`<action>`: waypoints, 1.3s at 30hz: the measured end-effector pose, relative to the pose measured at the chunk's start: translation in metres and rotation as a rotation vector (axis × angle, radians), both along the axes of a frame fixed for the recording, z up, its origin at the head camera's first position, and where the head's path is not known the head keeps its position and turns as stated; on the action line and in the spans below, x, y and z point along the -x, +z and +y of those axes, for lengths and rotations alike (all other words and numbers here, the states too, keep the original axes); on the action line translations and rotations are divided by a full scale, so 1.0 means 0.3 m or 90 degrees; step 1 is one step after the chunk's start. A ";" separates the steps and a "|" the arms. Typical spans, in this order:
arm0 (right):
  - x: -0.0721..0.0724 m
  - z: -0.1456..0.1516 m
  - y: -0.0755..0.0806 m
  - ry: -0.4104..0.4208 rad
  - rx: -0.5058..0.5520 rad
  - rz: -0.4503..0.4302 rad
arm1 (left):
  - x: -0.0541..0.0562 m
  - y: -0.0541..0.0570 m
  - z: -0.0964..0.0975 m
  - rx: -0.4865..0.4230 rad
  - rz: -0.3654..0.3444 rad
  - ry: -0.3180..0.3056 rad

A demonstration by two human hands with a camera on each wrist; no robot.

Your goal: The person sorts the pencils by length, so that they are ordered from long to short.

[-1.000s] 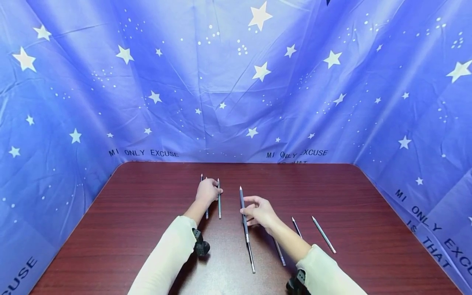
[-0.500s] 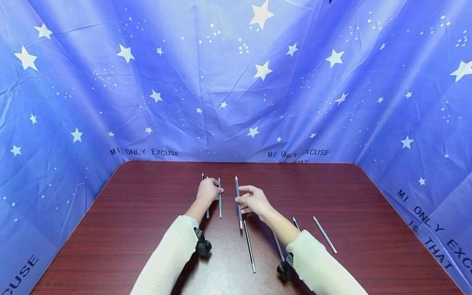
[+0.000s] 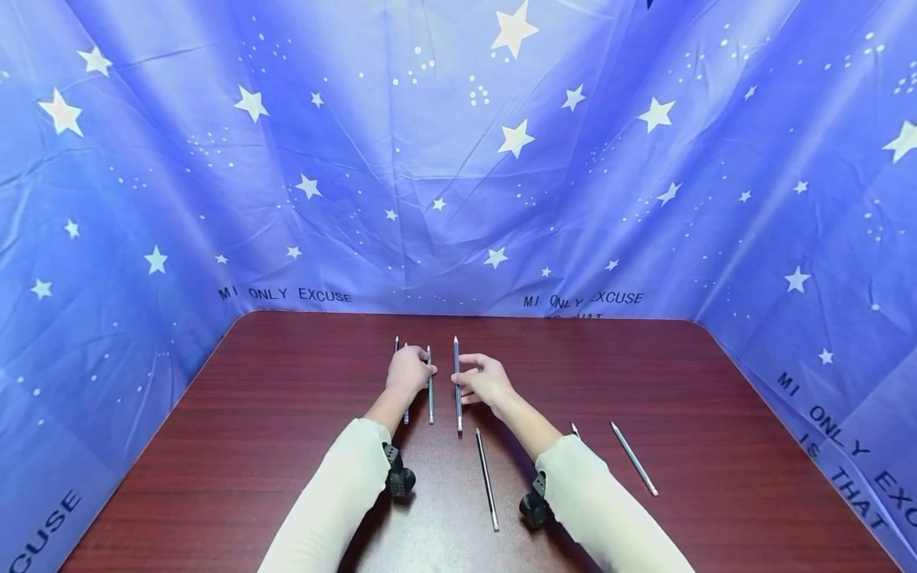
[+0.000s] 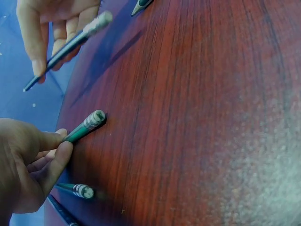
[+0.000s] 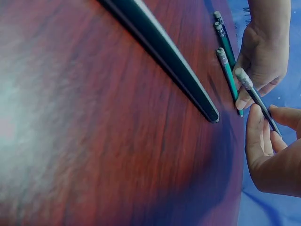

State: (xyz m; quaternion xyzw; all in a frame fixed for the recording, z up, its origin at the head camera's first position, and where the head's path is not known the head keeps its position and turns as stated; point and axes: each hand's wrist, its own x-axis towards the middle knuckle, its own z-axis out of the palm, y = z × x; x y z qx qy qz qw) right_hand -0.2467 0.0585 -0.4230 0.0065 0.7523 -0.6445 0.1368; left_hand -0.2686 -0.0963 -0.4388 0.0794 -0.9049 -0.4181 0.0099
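My left hand (image 3: 408, 371) pinches a green pencil (image 4: 84, 129) between thumb and finger, the pencil lying along the table with its eraser end toward me. Just to the right, my right hand (image 3: 489, 382) holds a dark striped pencil (image 3: 458, 398) by its middle, roughly parallel to the green one. In the left wrist view this pencil's shadow falls on the wood apart from it. Partly behind my left hand lie another green pencil (image 4: 77, 189) and a dark pencil (image 4: 61, 212). A black pencil (image 3: 486, 479) rests on the table nearer to me.
A light green pencil (image 3: 634, 458) lies slanted on the right. Beside it another pencil (image 3: 575, 429) shows only its tip, the remainder hidden by my right sleeve. The brown wooden table (image 3: 258, 446) ends at a blue star-patterned curtain (image 3: 458, 159).
My right hand has carried the dark striped pencil left and farther from me, off the black pencil's line and up beside the green one. The left hand has stayed in place.
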 end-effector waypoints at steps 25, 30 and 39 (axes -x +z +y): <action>0.061 -0.042 -0.049 -0.006 0.006 0.000 | 0.007 0.003 0.018 0.047 0.013 0.003; 0.062 -0.049 -0.064 -0.012 0.002 0.006 | 0.007 -0.001 0.018 0.041 0.015 -0.003; 0.060 -0.077 -0.090 -0.015 -0.078 0.062 | 0.005 0.004 0.005 0.050 0.007 0.003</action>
